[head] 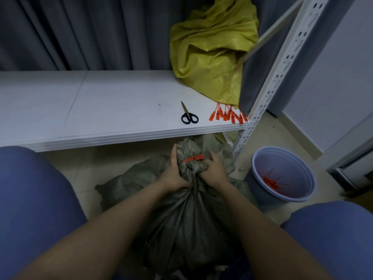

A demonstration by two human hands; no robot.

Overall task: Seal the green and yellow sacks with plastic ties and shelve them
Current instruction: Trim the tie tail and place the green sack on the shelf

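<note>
Status: part complete. The green sack (181, 219) stands on the floor between your knees, at 6 o'clock, its neck gathered and an orange tie (193, 158) looped round it. I judge this sack sealed or nearly so; whether the tie is drawn fully tight cannot be confirmed. The tail of the tie projects toward 3 o'clock, untrimmed. The sack is not yet shelved.

The yellow sack (210, 57) sits on the shelf (101, 102) at 1 o'clock, slumped, with no tie visible on it. Its sealing appears outstanding.

Grip: your left grip (174, 174) and right grip (214, 170) are both clamped on the bunched neck, the left at 9 o'clock of it and the right at 3 o'clock. The tie lies between them, just above the knuckles.

Supplies: scissors (189, 116) and spare ties (228, 115) lie on the shelf edge at 12 to 1 o'clock. The bucket (282, 162) stands at 3 o'clock.
</note>
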